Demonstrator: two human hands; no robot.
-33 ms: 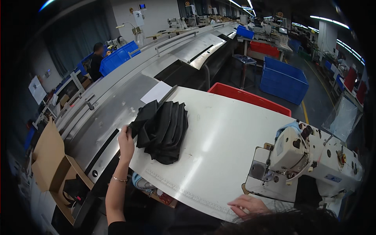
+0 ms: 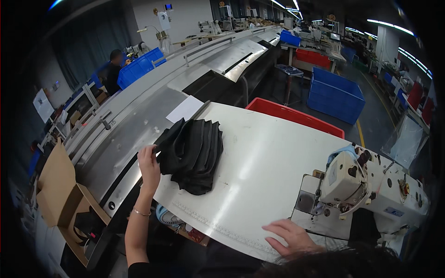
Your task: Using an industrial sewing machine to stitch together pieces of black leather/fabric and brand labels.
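Note:
A stack of black fabric pieces [image 2: 197,155] lies in a fan on the left part of the white sewing table [image 2: 255,157]. At its left edge my left hand [image 2: 149,164] is closed, fingers bent at the folded corner of the top piece; the fingertips are partly hidden. My right hand [image 2: 293,237] is over the table's near edge, thumb and fingers apart, holding nothing. To the right of it stands a white sewing machine [image 2: 347,178], with black fabric [image 2: 364,227] hanging below its arm.
A metal trough [image 2: 134,125] runs along the table's left, with white paper [image 2: 184,109] at the corner. An open cardboard box [image 2: 58,185] holds black items. Beyond the table are a red bin [image 2: 296,116] and a blue bin [image 2: 336,95]. A person [image 2: 113,74] sits far left.
My right hand has lifted slightly and its fingers have spread wider. My left hand has shifted a little upward, and the top fabric's fold at the stack's left has changed shape.

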